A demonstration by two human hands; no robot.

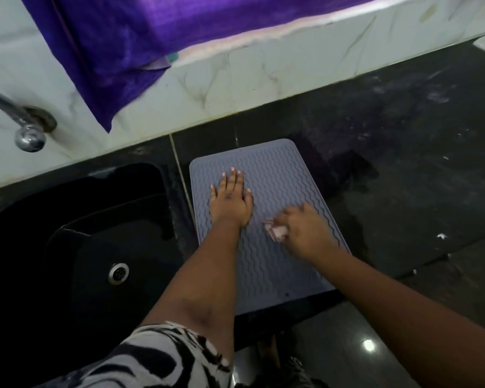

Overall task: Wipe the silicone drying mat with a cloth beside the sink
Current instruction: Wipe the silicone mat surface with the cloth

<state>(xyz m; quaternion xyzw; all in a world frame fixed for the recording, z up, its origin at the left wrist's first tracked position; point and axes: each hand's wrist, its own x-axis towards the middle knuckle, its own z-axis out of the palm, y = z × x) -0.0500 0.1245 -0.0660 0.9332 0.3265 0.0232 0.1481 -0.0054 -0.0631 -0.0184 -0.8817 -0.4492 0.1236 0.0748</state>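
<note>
A grey silicone drying mat point(277, 175) with wavy ridges lies on the dark counter just right of the sink. My left hand point(230, 200) presses flat on the mat's upper left part, fingers straight. My right hand point(303, 229) is blurred and grips a small pinkish cloth point(276, 233) bunched against the middle of the mat. Most of the cloth is hidden under my fingers.
A black sink point(81, 233) with a metal drain point(118, 273) sits to the left, with a chrome tap point(25, 127) on the tiled wall above it. A purple cloth point(118, 51) hangs over the wall ledge. The wet dark counter point(403, 163) stretches to the right.
</note>
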